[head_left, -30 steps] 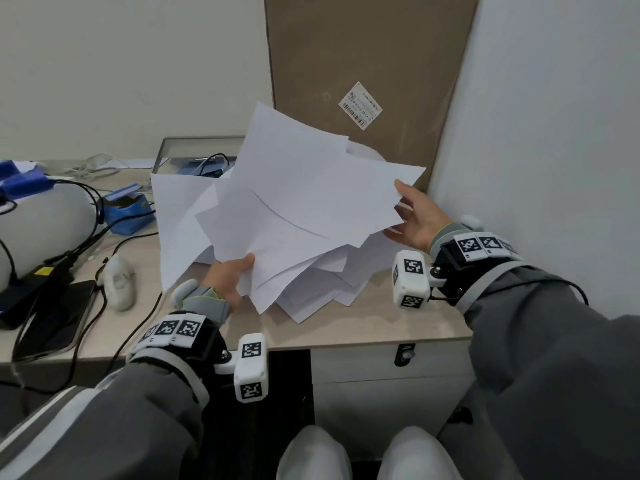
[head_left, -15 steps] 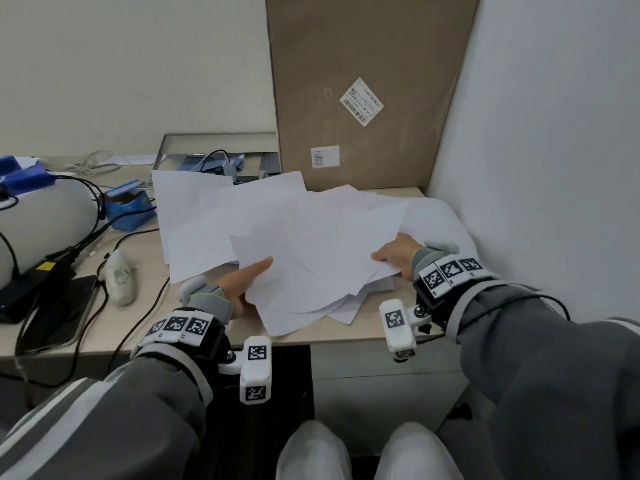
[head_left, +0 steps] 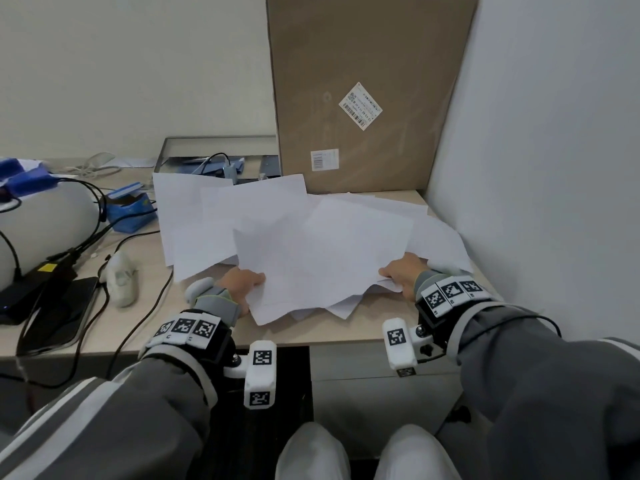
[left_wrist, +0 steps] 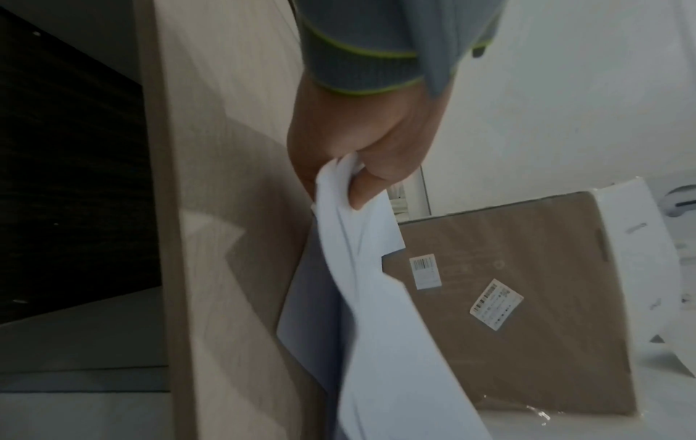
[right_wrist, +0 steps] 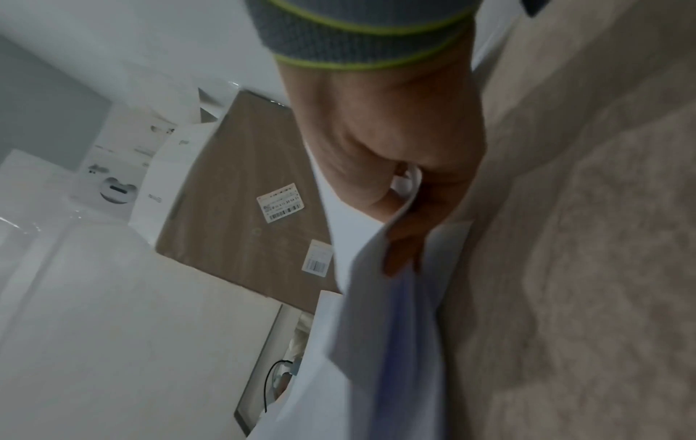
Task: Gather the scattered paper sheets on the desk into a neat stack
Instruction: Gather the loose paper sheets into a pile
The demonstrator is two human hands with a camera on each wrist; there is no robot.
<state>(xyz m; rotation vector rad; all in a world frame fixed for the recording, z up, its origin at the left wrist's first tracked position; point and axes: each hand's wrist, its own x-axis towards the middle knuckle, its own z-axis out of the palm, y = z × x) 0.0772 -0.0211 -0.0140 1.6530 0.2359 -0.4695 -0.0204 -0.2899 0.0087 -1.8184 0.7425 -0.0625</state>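
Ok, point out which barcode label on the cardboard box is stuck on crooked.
The upper label on the cardboard box: it sits turned diamond-wise, while the lower label sits square.

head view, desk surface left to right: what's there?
Large white rounded object → blue box → small white device → left hand → paper sheets → right hand.

head cam above; wrist cams close, sideways.

Left hand (head_left: 242, 284) and right hand (head_left: 403, 271) each hold a pinching grip, thumbs on top.
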